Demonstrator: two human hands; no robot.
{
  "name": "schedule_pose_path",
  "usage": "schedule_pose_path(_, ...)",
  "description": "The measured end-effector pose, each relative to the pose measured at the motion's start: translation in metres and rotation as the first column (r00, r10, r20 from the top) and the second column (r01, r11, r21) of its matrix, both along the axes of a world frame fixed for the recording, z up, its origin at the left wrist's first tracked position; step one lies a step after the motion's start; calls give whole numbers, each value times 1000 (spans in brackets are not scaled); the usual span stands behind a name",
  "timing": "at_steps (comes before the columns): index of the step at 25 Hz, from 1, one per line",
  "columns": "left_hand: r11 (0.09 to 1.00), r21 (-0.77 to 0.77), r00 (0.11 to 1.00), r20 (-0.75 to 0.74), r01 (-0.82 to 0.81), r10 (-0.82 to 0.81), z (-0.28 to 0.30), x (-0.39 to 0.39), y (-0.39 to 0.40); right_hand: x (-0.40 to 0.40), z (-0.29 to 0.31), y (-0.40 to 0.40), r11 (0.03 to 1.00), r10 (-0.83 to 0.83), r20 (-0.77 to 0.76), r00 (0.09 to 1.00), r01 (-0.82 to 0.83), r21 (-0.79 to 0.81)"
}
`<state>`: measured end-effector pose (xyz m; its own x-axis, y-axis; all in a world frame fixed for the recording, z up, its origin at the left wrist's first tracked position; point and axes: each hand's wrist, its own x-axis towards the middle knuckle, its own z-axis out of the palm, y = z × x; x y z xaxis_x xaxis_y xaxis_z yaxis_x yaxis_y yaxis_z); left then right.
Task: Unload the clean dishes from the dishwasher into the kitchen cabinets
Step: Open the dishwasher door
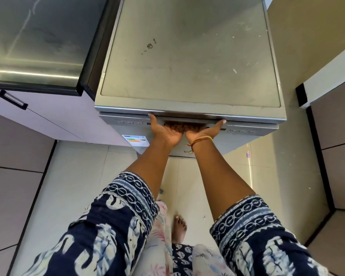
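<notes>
Standing before the closed dishwasher [189, 62], I hook my left hand [166, 130] and right hand [202, 130] palms-up into its recessed door handle [184, 120], fingers curled in a grip underneath, apparently to pull it open for unloading.

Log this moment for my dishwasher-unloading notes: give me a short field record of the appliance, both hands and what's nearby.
appliance: dishwasher, freestanding, door shut
handle: recess under the top edge
left hand: palm up, fingers hooked into the recess
right hand: palm up, fingers in the recess, thread band on wrist
dishes: none in view
left of appliance: dark countertop, cabinet handle
door front: energy label
floor: pale tiles
</notes>
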<state>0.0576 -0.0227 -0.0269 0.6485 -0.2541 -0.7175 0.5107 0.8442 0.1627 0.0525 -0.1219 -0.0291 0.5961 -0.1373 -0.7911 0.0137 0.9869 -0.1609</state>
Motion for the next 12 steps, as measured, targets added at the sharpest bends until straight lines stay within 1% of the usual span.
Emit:
schedule_pose_path(2, 999, 47, 999, 36, 2, -4, 1, -6, -5, -5, -3, 2, 999, 32, -9, 999, -32, -30)
schedule_pose_path(4, 995, 97, 996, 72, 39, -46, 2, -19, -5, -18, -10, 6, 999, 27, 16, 999, -27, -46)
schedule_pose_path(6, 989, 135, 996, 60, 61, -69, -1, -37, -2, -37, -14, 10, 998, 11, 32, 999, -9, -68)
schedule_pose_path(8, 982, 179, 996, 44, 64, -73, -9, -59, 0, -61, -21, 14, 997, 6, 2, 1000, -6, -80)
schedule_pose_path(12, 973, 227, 995, 69, 49, -66, -32, -112, 7, -113, -38, 23, 997, 1, -9, 1000, -2, -73)
